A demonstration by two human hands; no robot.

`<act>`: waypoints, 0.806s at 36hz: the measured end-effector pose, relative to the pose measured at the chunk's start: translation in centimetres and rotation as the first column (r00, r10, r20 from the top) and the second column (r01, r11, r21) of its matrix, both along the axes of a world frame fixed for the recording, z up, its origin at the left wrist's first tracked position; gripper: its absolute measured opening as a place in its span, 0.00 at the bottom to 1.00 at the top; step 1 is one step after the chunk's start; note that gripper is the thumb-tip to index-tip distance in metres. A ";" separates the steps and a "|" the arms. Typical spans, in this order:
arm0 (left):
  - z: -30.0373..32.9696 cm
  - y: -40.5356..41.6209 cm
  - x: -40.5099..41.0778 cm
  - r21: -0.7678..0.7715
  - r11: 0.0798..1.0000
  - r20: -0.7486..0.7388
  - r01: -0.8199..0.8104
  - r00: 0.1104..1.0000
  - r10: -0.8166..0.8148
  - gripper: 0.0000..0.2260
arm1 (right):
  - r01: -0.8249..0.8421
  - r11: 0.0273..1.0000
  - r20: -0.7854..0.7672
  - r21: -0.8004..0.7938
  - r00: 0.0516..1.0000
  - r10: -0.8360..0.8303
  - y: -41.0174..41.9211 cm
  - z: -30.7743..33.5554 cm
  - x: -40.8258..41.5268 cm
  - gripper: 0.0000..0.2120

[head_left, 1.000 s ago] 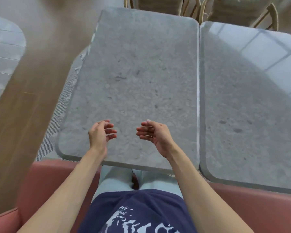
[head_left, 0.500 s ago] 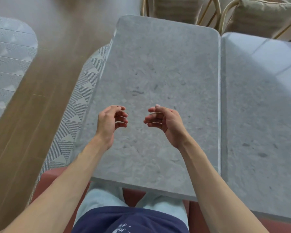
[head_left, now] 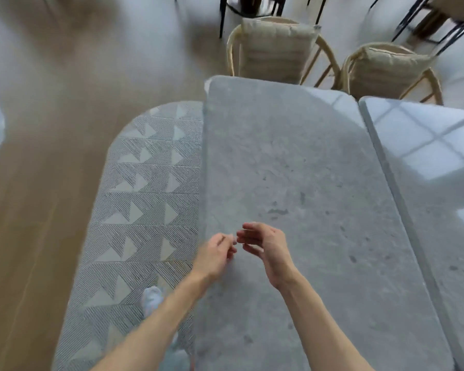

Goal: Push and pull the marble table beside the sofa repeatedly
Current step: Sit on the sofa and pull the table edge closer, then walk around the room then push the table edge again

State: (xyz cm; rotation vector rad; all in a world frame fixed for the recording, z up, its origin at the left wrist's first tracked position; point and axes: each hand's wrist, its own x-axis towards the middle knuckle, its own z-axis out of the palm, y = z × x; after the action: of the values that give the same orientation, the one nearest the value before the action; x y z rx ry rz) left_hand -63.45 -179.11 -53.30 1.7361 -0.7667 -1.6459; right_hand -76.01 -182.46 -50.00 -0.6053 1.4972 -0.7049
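Two hands, left hand (head_left: 215,255) and right hand (head_left: 266,247), hover loosely curled and empty above the marble table (head_left: 292,183), which abuts a second table (head_left: 434,167) on the right. Risk: pushing askew could knock the slabs together.

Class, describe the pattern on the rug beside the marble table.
Grey hatched stripes with pale triangles on the rug; head view.
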 end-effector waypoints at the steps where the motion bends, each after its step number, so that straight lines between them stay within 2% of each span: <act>1: -0.5 0.1 0.4 0.026 0.997 0.029 0.074 0.997 -0.074 0.11 | 0.051 0.998 -0.023 0.047 0.999 -0.050 0.3 -0.6 1.4 0.08; 4: -0.4 0.1 1.6 0.077 0.983 0.055 0.166 0.984 -0.171 0.12 | 0.223 0.966 -0.123 0.133 0.971 -0.207 0.6 -1.3 4.7 0.12; 6: 0.9 -0.5 2.6 0.109 0.977 0.064 0.185 0.979 -0.193 0.14 | 0.248 0.959 -0.226 0.135 0.950 -0.214 0.3 -1.2 5.8 0.12; 8: 2.2 -1.4 4.0 0.124 0.973 0.083 0.195 0.975 -0.206 0.16 | 0.241 0.955 -0.270 0.170 0.944 -0.190 -0.2 -0.4 6.8 0.07; 11: 4.0 -3.3 6.4 0.123 0.976 0.077 0.181 0.979 -0.191 0.16 | 0.215 0.954 -0.232 0.207 0.959 -0.166 -1.4 0.8 8.3 0.06; 14: 5.2 -5.6 8.4 0.078 0.990 0.084 0.119 0.988 -0.126 0.13 | 0.187 0.973 -0.183 0.136 0.970 -0.160 -3.3 2.4 9.7 0.06; 18: 7.3 -9.2 10.3 -0.066 0.994 0.156 0.092 0.984 -0.080 0.11 | 0.155 0.988 -0.073 -0.025 0.985 -0.156 -6.8 5.2 11.2 0.07; 22: 10.6 -11.6 13.8 -0.247 0.967 0.208 0.070 0.978 -0.018 0.03 | 0.126 0.981 0.076 -0.149 0.990 -0.115 -10.3 7.7 14.4 0.08; 26: 13.5 -11.9 18.1 -0.330 0.942 0.219 0.052 0.975 0.023 0.05 | 0.100 0.969 0.165 -0.224 0.984 -0.064 -11.8 9.6 18.4 0.09; 29: 15.0 -11.7 20.7 -0.355 0.933 0.203 0.057 0.979 0.017 0.10 | 0.066 0.962 0.172 -0.265 0.985 -0.020 -11.9 11.0 20.9 0.10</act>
State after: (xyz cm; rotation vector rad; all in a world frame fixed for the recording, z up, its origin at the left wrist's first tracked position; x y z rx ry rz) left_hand -42.70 -190.79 -38.28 1.6453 -1.1091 -1.2535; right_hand -55.14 -194.37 -39.02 -0.7023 1.2703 -0.9806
